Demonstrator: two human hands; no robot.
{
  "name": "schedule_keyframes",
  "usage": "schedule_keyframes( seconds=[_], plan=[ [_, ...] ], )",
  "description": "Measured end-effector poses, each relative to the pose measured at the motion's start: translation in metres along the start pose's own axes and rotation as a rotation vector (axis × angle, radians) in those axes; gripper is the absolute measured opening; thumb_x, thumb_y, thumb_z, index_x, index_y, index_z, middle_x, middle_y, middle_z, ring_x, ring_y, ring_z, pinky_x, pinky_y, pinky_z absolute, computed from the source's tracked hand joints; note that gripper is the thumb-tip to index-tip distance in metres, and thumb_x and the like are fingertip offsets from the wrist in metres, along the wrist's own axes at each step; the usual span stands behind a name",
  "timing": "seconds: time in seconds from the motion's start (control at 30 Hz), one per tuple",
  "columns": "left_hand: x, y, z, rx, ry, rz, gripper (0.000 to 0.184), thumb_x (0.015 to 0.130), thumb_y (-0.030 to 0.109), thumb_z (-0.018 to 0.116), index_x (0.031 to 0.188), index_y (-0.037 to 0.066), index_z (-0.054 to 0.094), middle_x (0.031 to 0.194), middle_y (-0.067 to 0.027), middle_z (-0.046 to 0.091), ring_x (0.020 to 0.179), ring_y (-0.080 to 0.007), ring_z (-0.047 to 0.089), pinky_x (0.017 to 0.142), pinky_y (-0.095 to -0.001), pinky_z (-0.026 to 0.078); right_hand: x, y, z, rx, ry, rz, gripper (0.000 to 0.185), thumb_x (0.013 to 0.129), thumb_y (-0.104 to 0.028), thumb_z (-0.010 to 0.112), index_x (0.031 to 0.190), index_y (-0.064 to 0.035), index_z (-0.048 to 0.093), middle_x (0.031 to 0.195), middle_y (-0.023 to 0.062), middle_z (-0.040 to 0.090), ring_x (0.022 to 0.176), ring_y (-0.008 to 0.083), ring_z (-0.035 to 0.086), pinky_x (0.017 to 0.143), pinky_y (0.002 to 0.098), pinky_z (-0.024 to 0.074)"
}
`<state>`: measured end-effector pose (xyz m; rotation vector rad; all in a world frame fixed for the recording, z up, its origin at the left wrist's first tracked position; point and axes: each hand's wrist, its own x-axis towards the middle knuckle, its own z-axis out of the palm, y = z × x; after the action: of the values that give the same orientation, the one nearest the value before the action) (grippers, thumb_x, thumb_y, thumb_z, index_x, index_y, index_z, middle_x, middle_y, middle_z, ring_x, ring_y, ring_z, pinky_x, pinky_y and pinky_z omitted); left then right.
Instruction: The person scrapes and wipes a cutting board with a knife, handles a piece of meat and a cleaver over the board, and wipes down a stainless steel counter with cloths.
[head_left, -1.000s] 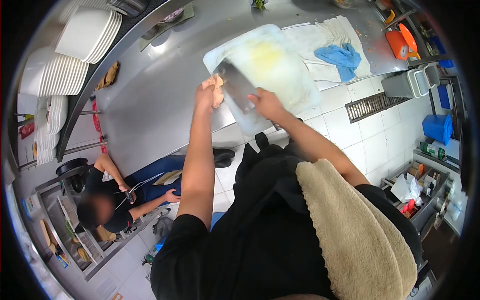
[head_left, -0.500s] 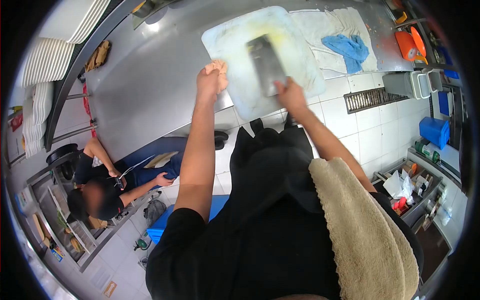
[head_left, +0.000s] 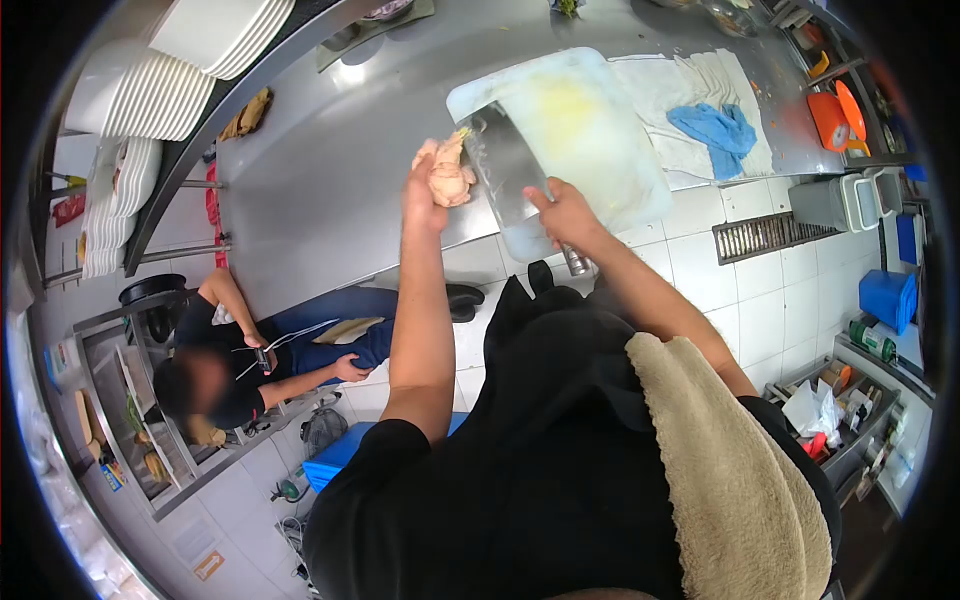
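A pale pink piece of raw meat (head_left: pixel 451 178), which looks like poultry, is held up by my left hand (head_left: pixel 423 192), fingers wrapped round it, over the steel counter just left of the board. My right hand (head_left: pixel 567 215) grips the handle of a broad cleaver (head_left: pixel 506 163). The blade lies flat-side up over the left part of the white cutting board (head_left: pixel 610 150), its far edge close to the meat. Whether blade and meat touch, I cannot tell. Yellow stains mark the board's middle.
A white cloth (head_left: pixel 650 95) with a blue cloth (head_left: pixel 712 138) lies right of the board on the steel counter (head_left: pixel 330 180). Stacked white dishes (head_left: pixel 140 95) fill the shelf at left. Another person (head_left: pixel 225 350) is at lower left, beyond the counter's near edge.
The cleaver has moved left across the board, from its middle towards the meat. My left hand has turned, showing more of the meat. The whole view has shifted with the head.
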<state>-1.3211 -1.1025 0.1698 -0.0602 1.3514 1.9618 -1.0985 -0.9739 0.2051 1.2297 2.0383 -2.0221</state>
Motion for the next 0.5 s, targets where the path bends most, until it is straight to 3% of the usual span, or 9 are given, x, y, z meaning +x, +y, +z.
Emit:
schedule_keyframes(
  seconds=[0.17,0.37,0.5],
  plan=[
    [-0.011,0.009,-0.007,-0.640,-0.409,0.049,0.056,0.102,0.035,0.036,0.142,0.001,0.053,0.139,-0.0181,0.061,0.126,-0.0359,0.060,0.111,-0.0506,0.047,-0.013,-0.032,-0.010,0.261,0.015,0.046,0.033,0.106,-0.036,0.059,0.100,-0.0063,0.048,0.062,-0.0006,0.046,0.044,0.0119,0.043,0.040,0.0313,0.0395],
    [-0.034,-0.011,0.036,-1.009,-0.409,0.029,0.062,0.097,0.035,0.036,0.151,0.006,0.047,0.152,-0.0161,0.052,0.140,-0.0360,0.049,0.120,-0.0531,0.037,-0.027,-0.067,0.007,0.430,0.008,-0.044,0.029,0.107,-0.034,0.058,0.103,-0.0075,0.049,0.062,-0.0007,0.045,0.045,0.0113,0.042,0.042,0.0316,0.0404],
    [-0.058,-0.020,0.055,-0.830,-0.468,0.011,0.059,0.101,0.035,0.035,0.151,0.008,0.048,0.153,-0.0137,0.052,0.143,-0.0344,0.047,0.121,-0.0511,0.034,-0.025,-0.071,0.015,0.403,0.013,-0.127,0.028,0.108,-0.033,0.057,0.105,-0.0054,0.051,0.062,0.0000,0.046,0.044,0.0116,0.043,0.041,0.0320,0.0407]
  ],
)
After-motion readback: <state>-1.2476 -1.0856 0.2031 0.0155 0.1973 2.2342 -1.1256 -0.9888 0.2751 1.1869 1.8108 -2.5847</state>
